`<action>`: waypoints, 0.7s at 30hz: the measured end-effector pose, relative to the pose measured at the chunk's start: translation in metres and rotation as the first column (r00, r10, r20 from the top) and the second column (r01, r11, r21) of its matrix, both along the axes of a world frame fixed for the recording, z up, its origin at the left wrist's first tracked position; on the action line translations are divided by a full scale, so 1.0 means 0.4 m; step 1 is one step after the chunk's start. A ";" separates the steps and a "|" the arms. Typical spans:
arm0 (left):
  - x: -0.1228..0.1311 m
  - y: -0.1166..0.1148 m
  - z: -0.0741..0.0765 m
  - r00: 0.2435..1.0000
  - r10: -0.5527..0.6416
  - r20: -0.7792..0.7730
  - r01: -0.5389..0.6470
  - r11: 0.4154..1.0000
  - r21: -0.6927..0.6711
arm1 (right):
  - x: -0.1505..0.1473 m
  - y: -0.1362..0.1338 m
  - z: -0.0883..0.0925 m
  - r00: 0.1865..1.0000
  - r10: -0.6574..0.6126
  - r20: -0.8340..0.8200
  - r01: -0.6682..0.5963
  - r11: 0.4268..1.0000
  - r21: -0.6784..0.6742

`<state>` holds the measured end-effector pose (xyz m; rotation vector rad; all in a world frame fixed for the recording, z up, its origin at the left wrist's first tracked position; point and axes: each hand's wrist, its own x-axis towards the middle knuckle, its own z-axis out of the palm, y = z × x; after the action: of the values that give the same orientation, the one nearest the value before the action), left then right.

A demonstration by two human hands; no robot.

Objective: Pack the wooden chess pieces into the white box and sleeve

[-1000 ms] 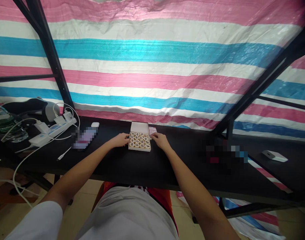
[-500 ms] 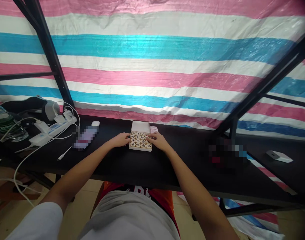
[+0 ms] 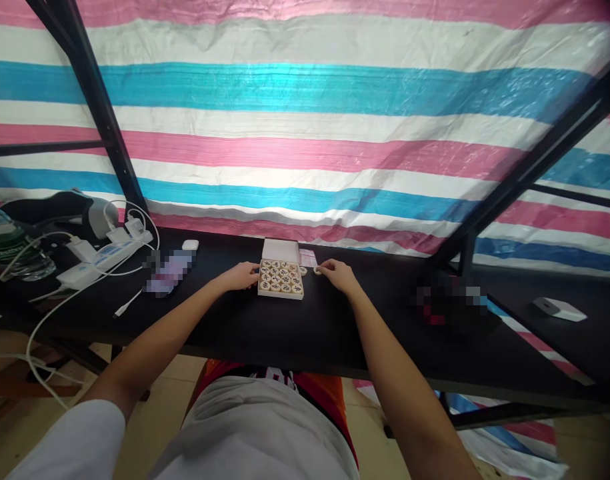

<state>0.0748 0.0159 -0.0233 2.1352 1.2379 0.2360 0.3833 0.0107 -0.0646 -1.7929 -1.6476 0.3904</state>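
A shallow box [image 3: 279, 295] of round, character-marked pieces [image 3: 283, 280] sits open on the tabletop [image 3: 305, 333], just below the centre of the frame. Its lid [image 3: 280, 251] is already raised along the far edge, and rows of pieces fill the tray with no clear gap visible from here. Two pieces are outside: a loose piece [image 3: 303, 271] on the tabletop just beside the tray's right wall, and an outer piece [image 3: 317, 271] slightly farther right. By that count, nearly the whole visible set lies in the box, with only this pair apart; whether a lower layer exists cannot be told.

The tray faces up, its lid leaning back toward the top of the frame, its near wall toward the bottom edge. Close to square, the tray looks slightly longer from left to right, that axis dipping a touch at the right; with the lid, the whole runs up and down the frame.

At its left wall, the left hand [image 3: 242, 276] rests, fingers touching the side; whether they grip it cannot be told. To the right, the right hand [image 3: 338, 275] has its fingers pinched on the outer piece. A pink-and-white paper [image 3: 308, 258] lies beside the lid. Farther out, a power strip [image 3: 102, 260] crosses the left of the frame and a white block [image 3: 559, 309] lies at far right.
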 end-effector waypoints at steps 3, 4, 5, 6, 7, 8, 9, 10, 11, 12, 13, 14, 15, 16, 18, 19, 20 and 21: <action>0.001 0.001 0.000 1.000 -0.013 -0.017 0.013 1.000 0.015 | 0.002 0.005 -0.015 0.996 0.050 0.078 -0.048 0.999 -0.018; 0.001 0.002 0.000 1.000 -0.014 -0.019 0.015 1.000 0.013 | -0.005 0.004 -0.018 0.994 0.066 0.092 -0.065 0.998 -0.008; 0.001 0.002 -0.001 1.000 -0.014 -0.018 0.015 1.000 0.012 | -0.013 0.004 -0.019 0.991 0.077 0.105 -0.078 0.997 0.001; 0.001 0.002 -0.002 1.000 -0.013 -0.017 0.014 1.000 0.012 | -0.020 0.003 -0.019 0.989 0.087 0.118 -0.088 0.996 0.006; 0.001 0.002 -0.003 1.000 -0.013 -0.014 0.013 1.000 0.013 | -0.027 0.002 -0.019 0.987 0.091 0.130 -0.093 0.996 0.009; 0.001 0.003 -0.004 1.000 -0.014 -0.011 0.014 1.000 0.014 | -0.031 0.001 -0.018 0.986 0.090 0.140 -0.093 0.996 0.010; 0.001 0.004 -0.006 1.000 -0.013 -0.009 0.013 1.000 0.013 | -0.035 -0.001 -0.016 0.985 0.085 0.150 -0.089 0.996 0.015; 0.000 0.005 -0.007 1.000 -0.012 -0.009 0.012 1.000 0.010 | -0.037 -0.003 -0.013 0.984 0.080 0.158 -0.085 0.996 0.025; 0.000 0.005 -0.009 1.000 -0.009 -0.010 0.009 1.000 0.008 | -0.041 -0.005 -0.009 0.983 0.076 0.168 -0.085 0.995 0.044; 0.000 0.006 -0.009 1.000 -0.006 -0.012 0.006 1.000 0.007 | -0.045 -0.009 -0.003 0.981 0.078 0.178 -0.091 0.993 0.069; 0.000 0.006 -0.009 1.000 -0.004 -0.012 0.004 1.000 0.009 | -0.052 -0.014 0.004 0.979 0.088 0.183 -0.107 0.989 0.101; 0.000 0.005 -0.009 1.000 -0.005 -0.011 0.005 1.000 0.010 | -0.062 -0.021 0.012 0.977 0.111 0.181 -0.136 0.982 0.134; 0.000 0.005 -0.008 1.000 -0.006 -0.009 0.006 1.000 0.010 | -0.074 -0.029 0.021 0.974 0.149 0.169 -0.176 0.971 0.159; 0.000 0.004 -0.006 1.000 -0.007 -0.005 0.007 1.000 0.008 | -0.088 -0.037 0.030 0.967 0.204 0.150 -0.229 0.958 0.171; 0.000 0.001 -0.003 1.000 -0.007 -0.001 0.007 1.000 -0.001 | -0.115 -0.053 0.047 0.936 0.337 0.103 -0.350 0.926 0.145; 0.000 0.000 -0.002 1.000 -0.005 -0.001 0.005 1.000 -0.002 | -0.125 -0.059 0.053 0.915 0.395 0.086 -0.403 0.909 0.108; 0.000 0.000 -0.001 1.000 -0.002 -0.002 0.002 1.000 0.000 | -0.133 -0.064 0.058 0.896 0.438 0.076 -0.443 0.894 0.064; 0.000 -0.001 -0.001 1.000 0.000 -0.003 0.000 1.000 0.004 | -0.138 -0.067 0.061 0.883 0.465 0.071 -0.467 0.884 0.025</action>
<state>0.0749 0.0155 -0.0236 2.1402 1.2399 0.2354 0.3280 -0.0162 -0.0404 -1.3724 -2.1180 0.5092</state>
